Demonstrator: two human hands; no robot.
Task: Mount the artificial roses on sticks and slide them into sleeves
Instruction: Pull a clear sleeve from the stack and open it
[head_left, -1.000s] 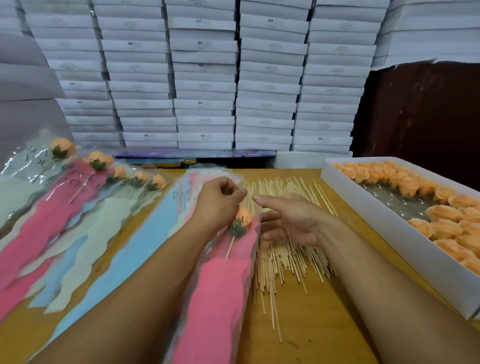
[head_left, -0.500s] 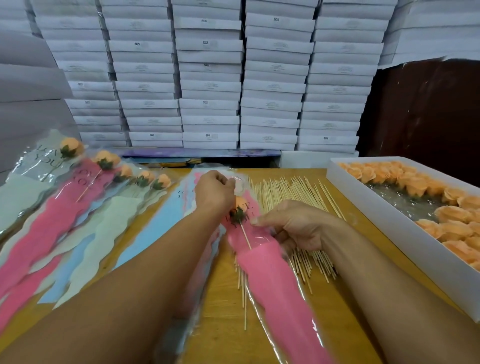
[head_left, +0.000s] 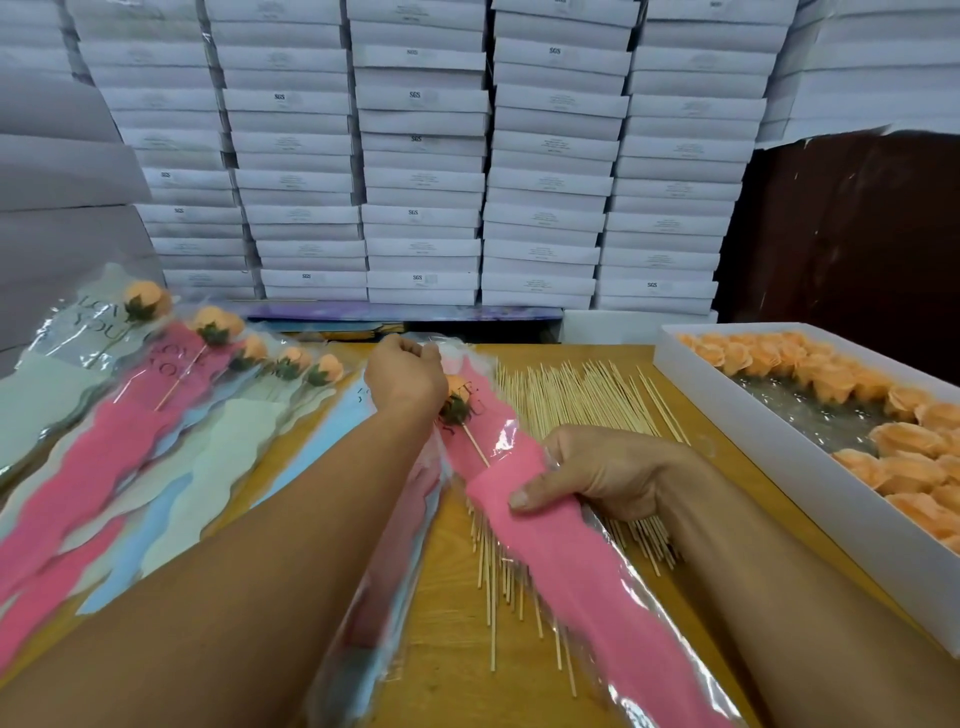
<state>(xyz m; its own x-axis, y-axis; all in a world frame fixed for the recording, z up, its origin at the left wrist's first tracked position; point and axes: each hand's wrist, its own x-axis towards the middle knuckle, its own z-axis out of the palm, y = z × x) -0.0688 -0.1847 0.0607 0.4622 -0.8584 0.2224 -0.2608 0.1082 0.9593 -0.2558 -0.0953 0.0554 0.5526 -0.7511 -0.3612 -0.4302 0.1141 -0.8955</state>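
Observation:
A pink-and-clear sleeve (head_left: 566, 545) lies diagonally over the pile of wooden sticks (head_left: 576, 400). Inside it sits an orange rose (head_left: 458, 396) on a stick, its green base just right of my left hand. My left hand (head_left: 402, 382) is closed on the sleeve's top edge. My right hand (head_left: 597, 475) pinches the pink middle of the same sleeve, thumb on top. Several finished sleeved roses (head_left: 208, 332) lie fanned at the left. A stack of unfilled sleeves (head_left: 374, 618) runs under my left forearm.
A white box (head_left: 769, 441) with several orange rose heads (head_left: 893, 457) stands at the right on the wooden table (head_left: 447, 691). Stacks of white cartons (head_left: 421, 156) wall off the back. A dark panel is at the far right.
The sleeve with the rose swung off the sleeve stack to lie across the sticks. My left hand moved up to its top; my right hand closed on its pink middle.

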